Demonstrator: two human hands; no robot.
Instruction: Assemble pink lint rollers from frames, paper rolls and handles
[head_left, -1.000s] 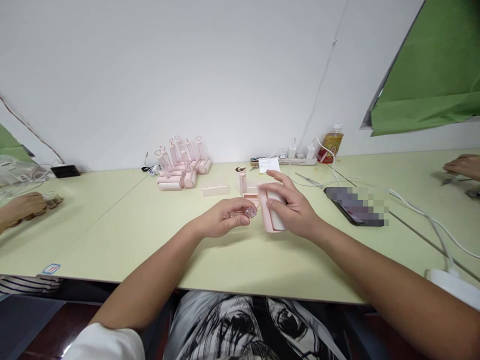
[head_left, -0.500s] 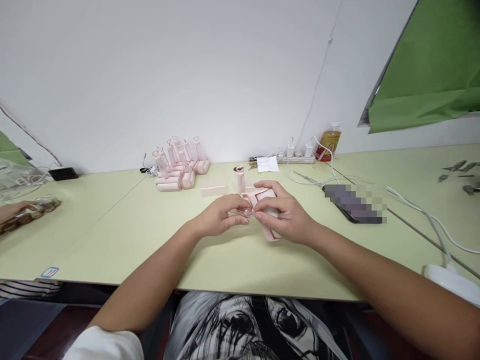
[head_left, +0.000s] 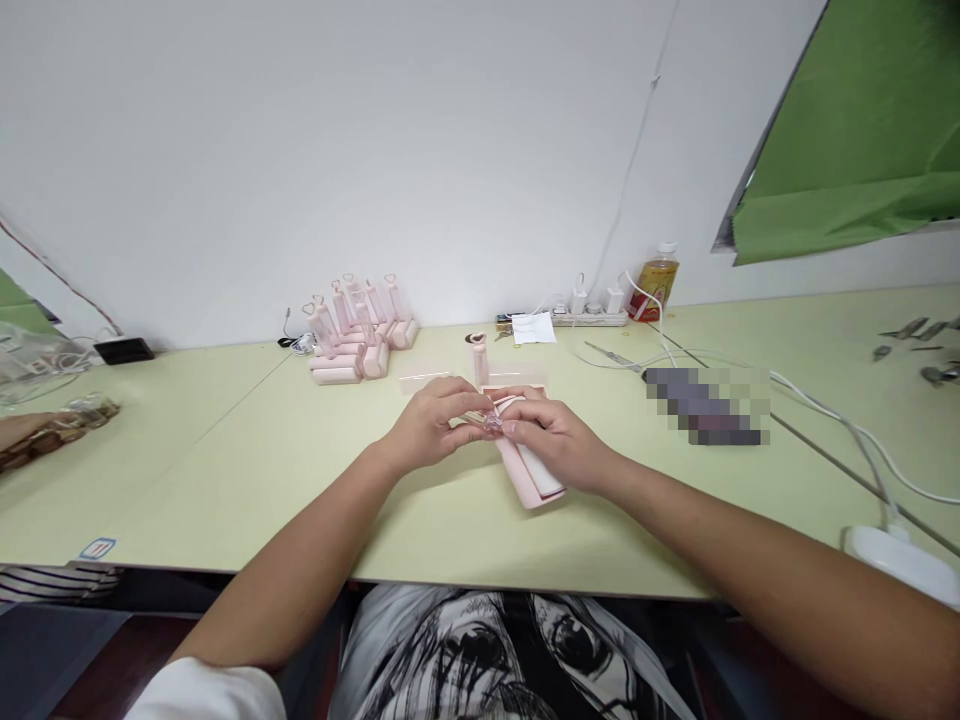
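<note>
Pink case (head_left: 519,474) slants beneath the right hand (head_left: 556,438).

- Pink oblong plastic case (head_left: 519,478): smooth, with soft, almost matt surface.
- Small transparent piece (head_left: 492,424) at its far end: glossy, like plastic.
- White rectangular paper sheet (head_left: 534,328) behind the case: matt.
- Amber see-through plastic bottle (head_left: 658,280), behind and right of the case: glossy.
- Green hanging cloth (head_left: 862,140), far right of the case: matt, creased.
</note>
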